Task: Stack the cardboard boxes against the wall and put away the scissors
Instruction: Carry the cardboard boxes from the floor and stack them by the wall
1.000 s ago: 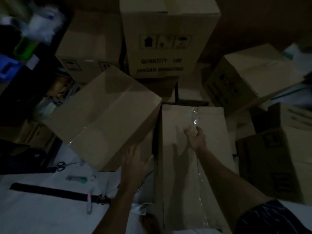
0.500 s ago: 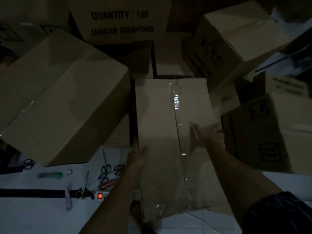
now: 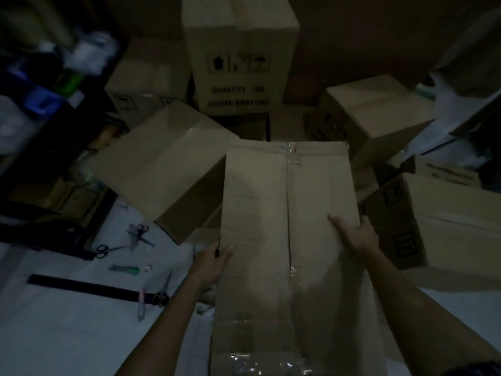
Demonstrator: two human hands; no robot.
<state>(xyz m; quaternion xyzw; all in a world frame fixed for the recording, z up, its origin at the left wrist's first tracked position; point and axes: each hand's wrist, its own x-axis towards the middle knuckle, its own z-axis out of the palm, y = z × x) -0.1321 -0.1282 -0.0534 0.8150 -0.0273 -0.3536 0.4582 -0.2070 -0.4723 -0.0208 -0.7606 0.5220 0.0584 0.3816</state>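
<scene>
Between the 2 hands, left hand (image 3: pixel 214 260) and right hand (image 3: pixel 355 234), the taped cardboard box (image 3: pixel 287 213) is now gripped by both side edges, ready for stacking.

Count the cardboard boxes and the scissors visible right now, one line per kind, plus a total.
Cardboard boxes: 7 plainly seen, the first gripped by the left hand and right hand; the dark left corner may hide more.
Scissors: 3 pairs; the blurred middle one may be more than one pair.
Total: 10
</scene>
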